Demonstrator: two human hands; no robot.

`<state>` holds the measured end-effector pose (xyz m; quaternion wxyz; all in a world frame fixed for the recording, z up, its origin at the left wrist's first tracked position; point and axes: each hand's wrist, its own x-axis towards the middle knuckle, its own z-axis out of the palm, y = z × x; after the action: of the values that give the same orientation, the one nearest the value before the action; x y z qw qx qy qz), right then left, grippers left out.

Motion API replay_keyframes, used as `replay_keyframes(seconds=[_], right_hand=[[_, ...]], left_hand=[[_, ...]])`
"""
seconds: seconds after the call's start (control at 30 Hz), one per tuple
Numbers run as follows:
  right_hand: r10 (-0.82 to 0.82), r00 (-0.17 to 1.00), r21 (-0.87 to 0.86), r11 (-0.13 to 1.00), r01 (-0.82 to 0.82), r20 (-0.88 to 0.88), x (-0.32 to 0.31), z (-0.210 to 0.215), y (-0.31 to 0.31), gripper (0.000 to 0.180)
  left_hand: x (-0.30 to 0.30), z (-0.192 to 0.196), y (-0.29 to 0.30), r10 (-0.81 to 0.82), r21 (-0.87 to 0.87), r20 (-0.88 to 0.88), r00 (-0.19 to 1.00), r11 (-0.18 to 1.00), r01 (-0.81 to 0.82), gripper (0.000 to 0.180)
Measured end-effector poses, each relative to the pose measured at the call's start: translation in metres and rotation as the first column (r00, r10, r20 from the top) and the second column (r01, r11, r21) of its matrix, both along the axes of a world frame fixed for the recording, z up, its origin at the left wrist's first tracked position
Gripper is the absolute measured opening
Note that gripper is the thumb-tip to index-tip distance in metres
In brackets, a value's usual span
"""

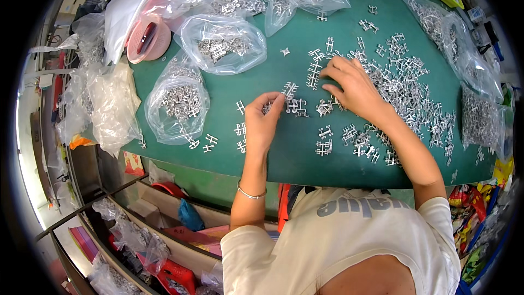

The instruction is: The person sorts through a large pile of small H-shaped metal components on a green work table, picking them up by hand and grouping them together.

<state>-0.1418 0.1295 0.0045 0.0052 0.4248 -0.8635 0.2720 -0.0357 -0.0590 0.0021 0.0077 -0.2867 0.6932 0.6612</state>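
Note:
My left hand (263,121) is closed, thumb and index fingertip together at a small silver metal piece (290,89) with short prongs. Some more silver shows inside its curled fingers, partly hidden. Just right of it lie a few similar pieces on the green tabletop (295,158). My right hand (352,84) is bent over the table with thumb and fingers apart. Its fingertips are close to a short column of silver pieces (314,74); whether they touch it I cannot tell. Under and beyond the right forearm spreads a large loose heap of such pieces (409,84).
Clear plastic bags of metal pieces stand at the left, one open bag (222,43) and another open bag (180,101). More filled bags (480,117) line the right edge. A pink basket (150,38) holds a red-and-black tool. Below the table's left edge are open drawers (164,213).

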Motion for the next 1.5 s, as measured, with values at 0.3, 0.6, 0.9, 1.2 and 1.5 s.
replay_keyframes(seconds=[0.3, 0.6, 0.9, 1.2, 1.5], right_hand=[[0.006, 0.996, 0.104, 0.995, 0.003, -0.085, 0.001, -0.014, -0.013, 0.034], [0.174, 0.984, -0.115, 0.979, -0.169, 0.031, 0.021, -0.010, -0.034, 0.025], [0.308, 0.918, 0.030, 0.945, -0.325, 0.249, 0.031, 0.019, -0.006, 0.016], [0.180, 0.981, -0.144, 0.975, -0.169, 0.067, 0.022, -0.020, -0.048, 0.026], [0.186, 0.708, -0.338, 0.938, 0.080, 0.681, 0.029, 0.008, -0.028, 0.021]], left_hand=[[0.030, -0.003, 0.012, -0.109, -0.627, -0.302, 0.947, 0.771, -0.112, 0.020], [0.014, -0.009, 0.010, -0.141, -0.705, -0.092, 0.986, 0.709, 0.036, 0.020], [0.009, -0.023, 0.005, -0.123, -0.649, -0.212, 0.970, 0.759, -0.046, 0.012], [0.014, -0.014, 0.011, -0.069, -0.591, -0.080, 0.994, 0.807, 0.008, 0.018], [0.024, 0.002, 0.020, -0.036, -0.133, -0.195, 0.980, 0.991, 0.010, 0.014]])
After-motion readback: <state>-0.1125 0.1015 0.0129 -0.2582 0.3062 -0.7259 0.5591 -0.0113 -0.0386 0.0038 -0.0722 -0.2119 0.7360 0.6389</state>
